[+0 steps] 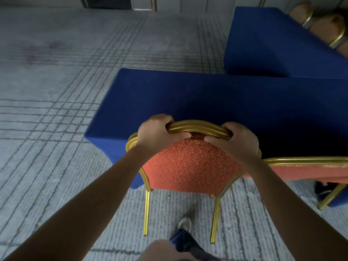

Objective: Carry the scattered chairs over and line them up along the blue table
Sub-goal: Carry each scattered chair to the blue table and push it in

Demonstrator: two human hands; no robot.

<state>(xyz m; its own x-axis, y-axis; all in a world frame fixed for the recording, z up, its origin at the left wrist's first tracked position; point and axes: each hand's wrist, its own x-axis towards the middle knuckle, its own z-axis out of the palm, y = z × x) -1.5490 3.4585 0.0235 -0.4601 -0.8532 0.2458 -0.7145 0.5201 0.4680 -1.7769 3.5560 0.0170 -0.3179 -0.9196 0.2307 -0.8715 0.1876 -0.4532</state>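
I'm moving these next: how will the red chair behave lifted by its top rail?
Probably stiff: the red chair has a metal-looking gold frame. May tilt, since the left hand and right hand grip only its top rail. That glossy rail may slip.

4 chairs (190, 166), 2 blue tables (207, 95), 2 hands (156, 132).

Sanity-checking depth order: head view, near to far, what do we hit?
shoe → orange chair → near blue table → far blue table → tan chairs beyond it
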